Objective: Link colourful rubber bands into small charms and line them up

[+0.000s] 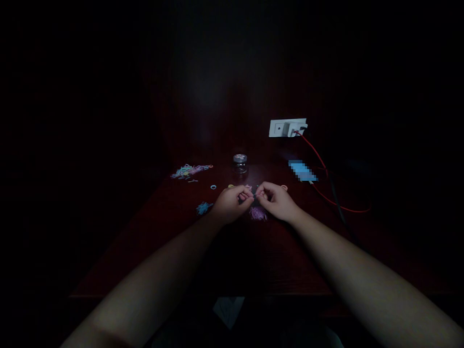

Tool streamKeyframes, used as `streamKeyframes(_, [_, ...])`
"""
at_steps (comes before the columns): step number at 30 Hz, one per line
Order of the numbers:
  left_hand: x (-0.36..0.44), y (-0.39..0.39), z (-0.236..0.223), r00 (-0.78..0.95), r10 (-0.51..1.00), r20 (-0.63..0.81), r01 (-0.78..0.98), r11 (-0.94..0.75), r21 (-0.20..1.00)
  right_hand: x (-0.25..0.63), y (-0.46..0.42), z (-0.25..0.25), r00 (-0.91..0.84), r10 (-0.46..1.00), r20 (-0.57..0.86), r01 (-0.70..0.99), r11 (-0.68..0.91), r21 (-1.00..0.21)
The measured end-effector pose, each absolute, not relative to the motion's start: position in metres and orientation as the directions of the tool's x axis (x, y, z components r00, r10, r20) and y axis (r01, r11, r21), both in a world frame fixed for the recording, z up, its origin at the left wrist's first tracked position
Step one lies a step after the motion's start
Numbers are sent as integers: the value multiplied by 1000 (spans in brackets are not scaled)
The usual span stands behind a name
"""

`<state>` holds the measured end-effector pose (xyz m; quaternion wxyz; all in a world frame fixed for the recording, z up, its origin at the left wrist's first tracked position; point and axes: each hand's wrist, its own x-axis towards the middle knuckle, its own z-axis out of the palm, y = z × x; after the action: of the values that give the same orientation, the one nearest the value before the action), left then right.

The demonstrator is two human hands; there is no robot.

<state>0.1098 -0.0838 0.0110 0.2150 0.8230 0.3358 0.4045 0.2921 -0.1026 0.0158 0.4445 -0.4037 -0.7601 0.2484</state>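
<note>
Head view: left hand (232,205) and right hand (281,202) pinch nearly closed (I cannot tell on what) near purple bands (258,213). These and blue bands (203,208) form 2 piles; mixed bands (188,171) lie farther off, so colour grouping looks partial.

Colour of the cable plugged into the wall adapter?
Red cable, clearest in the head view.

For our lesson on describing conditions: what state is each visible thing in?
Left hand, pinched shut.
Right hand, pinched shut.
Clear round lidded jar, upright, apparently closed.
White plastic charger, plugged in.
Thin red cable, connected, slack.
Blurred blue rectangular device, flat, cable attached.
Small blue loops, heaped.
Small purple loops, heaped.
Mixed pastel loops, loosely piled.
</note>
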Motion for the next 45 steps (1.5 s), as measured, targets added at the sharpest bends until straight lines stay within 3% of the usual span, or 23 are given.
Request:
streamKeyframes(8, [110, -84, 12, 535, 682, 499, 337, -713, 614, 293, -101, 16, -289, 817, 498, 410, 576, -707])
streamKeyframes(17, [110, -87, 14, 497, 701, 511, 359, -702, 615, 295, -100, 15, -294, 777, 557, 431, 628, -648])
streamKeyframes(45, [109, -86, 17, 501, 696, 514, 366, -708, 603, 294, -102, 16, -281, 804, 523, 445, 592, -671])
